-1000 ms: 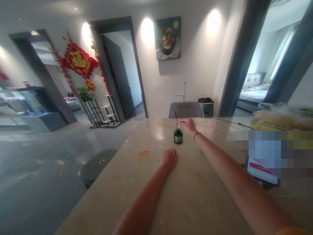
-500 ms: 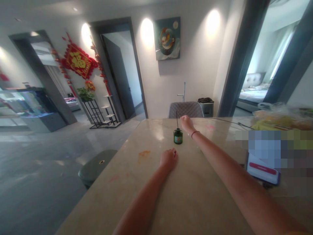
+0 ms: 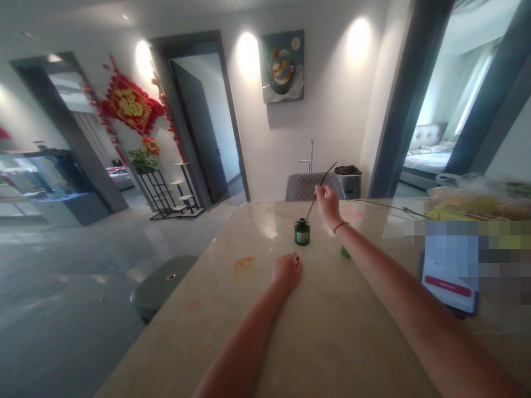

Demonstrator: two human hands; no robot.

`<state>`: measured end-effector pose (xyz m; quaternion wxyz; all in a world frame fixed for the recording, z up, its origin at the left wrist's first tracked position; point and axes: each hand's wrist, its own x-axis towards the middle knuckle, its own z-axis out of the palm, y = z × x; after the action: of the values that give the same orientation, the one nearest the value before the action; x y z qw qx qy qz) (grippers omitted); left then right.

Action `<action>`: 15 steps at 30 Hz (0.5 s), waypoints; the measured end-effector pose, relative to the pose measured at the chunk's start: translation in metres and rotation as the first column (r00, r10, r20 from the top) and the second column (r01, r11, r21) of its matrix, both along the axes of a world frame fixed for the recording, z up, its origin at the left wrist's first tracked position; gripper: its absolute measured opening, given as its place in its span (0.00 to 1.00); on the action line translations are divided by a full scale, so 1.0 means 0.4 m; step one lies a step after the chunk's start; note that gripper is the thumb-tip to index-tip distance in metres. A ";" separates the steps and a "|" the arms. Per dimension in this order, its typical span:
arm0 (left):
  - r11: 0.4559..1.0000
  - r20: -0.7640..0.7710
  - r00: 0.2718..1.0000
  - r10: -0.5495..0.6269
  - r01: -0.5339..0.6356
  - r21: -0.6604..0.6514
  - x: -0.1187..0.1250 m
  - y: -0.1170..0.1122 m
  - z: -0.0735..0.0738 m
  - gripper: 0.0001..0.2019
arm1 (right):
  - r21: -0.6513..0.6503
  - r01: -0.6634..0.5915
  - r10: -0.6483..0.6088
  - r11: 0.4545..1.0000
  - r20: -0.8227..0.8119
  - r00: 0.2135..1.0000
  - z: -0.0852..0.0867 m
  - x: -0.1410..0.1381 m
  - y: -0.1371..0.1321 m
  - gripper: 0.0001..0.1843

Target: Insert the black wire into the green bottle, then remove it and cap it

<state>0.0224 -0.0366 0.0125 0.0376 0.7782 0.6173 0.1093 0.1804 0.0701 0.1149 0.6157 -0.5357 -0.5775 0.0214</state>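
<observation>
Stick [image 3: 328, 175] slants just right of the frame's centre, pinched near its middle by the fingertips of the right hand [image 3: 327, 202]; that grip probably keeps the low end easy to steer. This end comes down just right of the bottle's [image 3: 302, 235] mouth, though I cannot tell whether it touches the rim. The bottle stands upright near mid-frame, where the right arm reaches it at a stretch. Below it, the left hand [image 3: 287, 269] lies on the table [image 3: 186, 342], curled into a loose fist with nothing showing in it, presumably to rest the arm.

The stick is thin, dark and straight. The bottle is squat and green, glassy-looking, with rounded shoulders, a short neck and a pale label. Glossy, stone-like beige covers the tabletop, blotched by an orange stain [image 3: 244, 261] left of centre. Right of the bottle, a green object [image 3: 345, 252] peeps out from behind the right forearm [image 3: 390, 276].
</observation>
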 end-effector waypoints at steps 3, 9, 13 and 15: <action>1.000 0.001 1.000 0.001 -0.001 0.000 0.001 0.000 0.001 0.13 | -0.088 0.037 -0.033 0.995 0.042 0.999 -0.004 0.029 -0.033 0.18; 1.000 -0.008 1.000 -0.012 0.012 -0.004 -0.001 0.003 0.000 0.13 | -0.855 -0.050 0.388 0.516 0.182 0.904 -0.107 0.046 -0.106 0.07; 1.000 -0.013 1.000 -0.013 0.013 -0.009 -0.001 0.004 0.001 0.13 | -0.880 0.001 0.418 0.475 0.227 0.879 -0.145 0.051 -0.127 0.05; 1.000 -0.014 1.000 -0.013 0.013 -0.009 -0.001 0.003 0.002 0.13 | -0.876 0.003 0.437 0.482 0.243 0.866 -0.147 0.051 -0.130 0.05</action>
<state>0.0221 -0.0354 0.0134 0.0374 0.7828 0.6129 0.1007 0.2009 0.0183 0.0562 0.1165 -0.6777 -0.6770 0.2624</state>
